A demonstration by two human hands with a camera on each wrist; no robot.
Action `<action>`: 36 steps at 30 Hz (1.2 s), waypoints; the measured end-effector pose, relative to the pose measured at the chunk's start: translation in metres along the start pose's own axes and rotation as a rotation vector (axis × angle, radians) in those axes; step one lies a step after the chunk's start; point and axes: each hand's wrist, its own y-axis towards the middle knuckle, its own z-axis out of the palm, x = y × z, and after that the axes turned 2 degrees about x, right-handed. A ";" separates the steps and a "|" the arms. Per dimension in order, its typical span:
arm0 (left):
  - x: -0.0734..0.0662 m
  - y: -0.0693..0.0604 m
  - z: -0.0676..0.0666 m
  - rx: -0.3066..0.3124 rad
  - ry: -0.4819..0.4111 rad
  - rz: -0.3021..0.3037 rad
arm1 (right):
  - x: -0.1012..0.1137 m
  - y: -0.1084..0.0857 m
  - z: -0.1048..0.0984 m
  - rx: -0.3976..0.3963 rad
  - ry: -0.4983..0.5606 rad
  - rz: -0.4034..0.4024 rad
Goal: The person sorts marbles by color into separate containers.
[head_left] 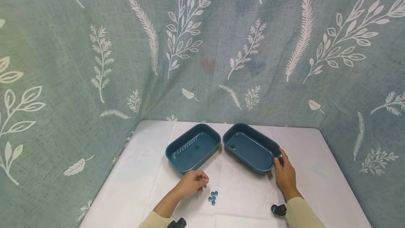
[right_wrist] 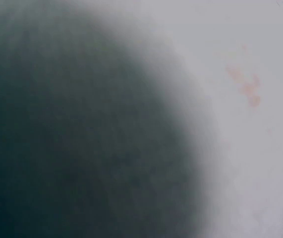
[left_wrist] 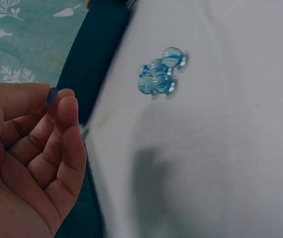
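Note:
My left hand [head_left: 191,184] is at the near end of the left blue tray [head_left: 171,149]. In the left wrist view the thumb and forefinger of that hand [left_wrist: 32,148] pinch a small blue marble [left_wrist: 52,96]. Several clear blue marbles [head_left: 213,198] lie grouped on the white cloth to its right; the left wrist view shows the same cluster of marbles [left_wrist: 161,83]. My right hand [head_left: 285,177] holds the right end of the right blue tray [head_left: 253,166], thumb and fingers at its rim. The right wrist view shows no hand.
One dark marble [head_left: 197,147] lies in the left tray. In the right tray, green and dark marbles [head_left: 233,146] sit toward the left end. A leaf-patterned cloth [head_left: 202,90] hangs behind and on both sides of the white-covered table [head_left: 243,203].

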 end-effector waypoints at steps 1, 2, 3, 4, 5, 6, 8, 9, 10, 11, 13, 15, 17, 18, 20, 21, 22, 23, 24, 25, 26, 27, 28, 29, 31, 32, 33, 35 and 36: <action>-0.001 0.001 -0.001 0.000 0.002 0.007 | 0.000 0.000 0.000 -0.002 0.001 0.000; -0.002 0.001 -0.002 -0.001 0.002 0.015 | 0.000 0.000 0.000 -0.003 0.001 0.000; -0.003 0.002 -0.004 -0.003 0.001 0.025 | 0.000 0.000 -0.001 -0.003 0.000 0.000; -0.004 0.003 -0.005 -0.005 -0.001 0.037 | 0.000 0.000 -0.001 -0.004 -0.001 0.001; -0.004 0.003 -0.006 -0.010 0.000 0.044 | 0.000 0.000 -0.001 -0.004 -0.003 0.002; -0.005 0.004 -0.008 -0.012 0.001 0.048 | 0.000 0.000 -0.001 -0.004 -0.006 0.001; -0.005 0.006 -0.010 -0.017 0.002 0.057 | -0.001 0.000 -0.001 -0.002 -0.010 0.002; -0.005 0.006 -0.011 -0.019 0.003 0.061 | -0.001 0.000 -0.001 -0.001 -0.012 0.001; -0.005 0.007 -0.013 -0.023 0.004 0.066 | -0.001 0.000 -0.001 0.000 -0.013 0.001; -0.006 0.007 -0.014 -0.026 0.004 0.067 | -0.001 0.000 -0.002 -0.001 -0.013 0.000; -0.008 0.008 -0.017 -0.028 0.004 0.078 | 0.000 0.000 -0.002 -0.001 -0.014 -0.001; -0.010 0.010 -0.021 -0.032 0.010 0.085 | 0.000 0.000 -0.003 -0.001 -0.014 0.000; -0.011 0.012 -0.024 -0.033 0.019 0.094 | 0.000 0.001 -0.003 -0.001 -0.014 0.000; -0.012 0.013 -0.026 -0.033 0.028 0.090 | 0.001 0.001 -0.003 0.000 -0.015 0.001; -0.013 0.016 -0.030 -0.039 0.047 0.085 | 0.001 0.001 -0.003 -0.001 -0.016 0.000; -0.014 0.017 -0.032 -0.042 0.057 0.087 | 0.001 0.001 -0.003 -0.002 -0.014 -0.001; -0.015 0.019 -0.033 -0.046 0.065 0.092 | 0.001 0.001 -0.003 -0.004 -0.011 -0.003; -0.016 0.021 -0.035 -0.050 0.072 0.096 | 0.001 0.002 -0.003 -0.006 -0.009 -0.006; -0.017 0.022 -0.037 -0.055 0.080 0.099 | 0.001 0.002 -0.003 -0.008 -0.006 -0.007; -0.018 0.024 -0.038 -0.057 0.084 0.104 | 0.000 0.002 -0.003 -0.008 -0.006 -0.009; -0.018 0.025 -0.040 -0.060 0.089 0.109 | 0.000 0.002 -0.002 -0.006 -0.006 -0.008; -0.019 0.027 -0.041 -0.061 0.093 0.117 | 0.000 0.001 -0.002 -0.003 -0.006 -0.007; -0.020 0.028 -0.043 -0.061 0.092 0.120 | 0.000 0.001 -0.002 0.000 -0.009 -0.005; -0.020 0.030 -0.044 -0.061 0.092 0.121 | -0.001 0.001 -0.001 0.004 -0.010 -0.004; -0.021 0.033 -0.048 -0.065 0.089 0.125 | -0.001 0.001 0.000 0.010 -0.014 -0.001; -0.021 0.035 -0.050 -0.069 0.092 0.130 | -0.001 0.001 0.000 0.010 -0.014 -0.002; -0.020 0.037 -0.051 -0.072 0.088 0.131 | -0.001 0.000 0.000 0.009 -0.012 -0.004; -0.020 0.041 -0.055 -0.079 0.077 0.122 | 0.000 0.000 0.000 0.004 -0.009 -0.013; -0.019 0.044 -0.056 -0.084 0.070 0.116 | 0.000 0.000 0.000 0.001 -0.007 -0.017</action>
